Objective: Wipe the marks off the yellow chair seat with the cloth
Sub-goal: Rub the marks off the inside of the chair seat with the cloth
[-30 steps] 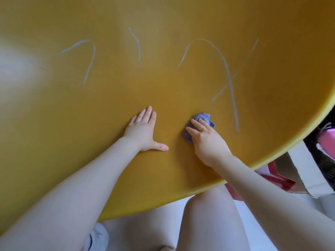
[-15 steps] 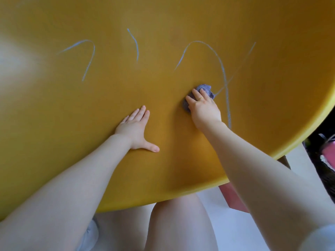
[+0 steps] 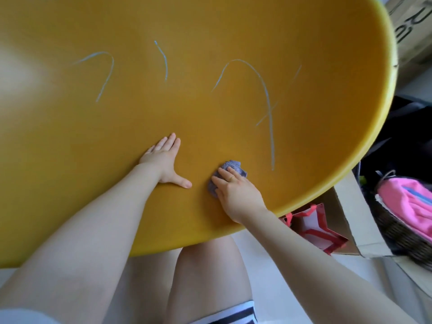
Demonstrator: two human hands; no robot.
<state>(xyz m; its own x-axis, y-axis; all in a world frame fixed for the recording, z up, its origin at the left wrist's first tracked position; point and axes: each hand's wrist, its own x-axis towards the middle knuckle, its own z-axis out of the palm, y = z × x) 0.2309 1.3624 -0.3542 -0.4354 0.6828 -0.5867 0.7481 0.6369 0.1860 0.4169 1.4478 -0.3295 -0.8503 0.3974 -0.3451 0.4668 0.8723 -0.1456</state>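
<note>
The yellow chair seat (image 3: 70, 160) fills the view, with pale blue marks (image 3: 268, 108) across its middle and far part. The left hand (image 3: 164, 161) lies flat, fingers spread, near the front edge. Just beside it, the right hand (image 3: 236, 190) presses the bunched grey-purple cloth (image 3: 233, 166) onto the seat, fingers curled over it.

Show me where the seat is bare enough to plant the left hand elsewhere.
Bare yellow seat runs wide to the left of the left hand, below the hooked mark. Another bare band lies between both hands and the marks above. It is crowded at the right: right hand, cloth, long mark, rim.
</note>
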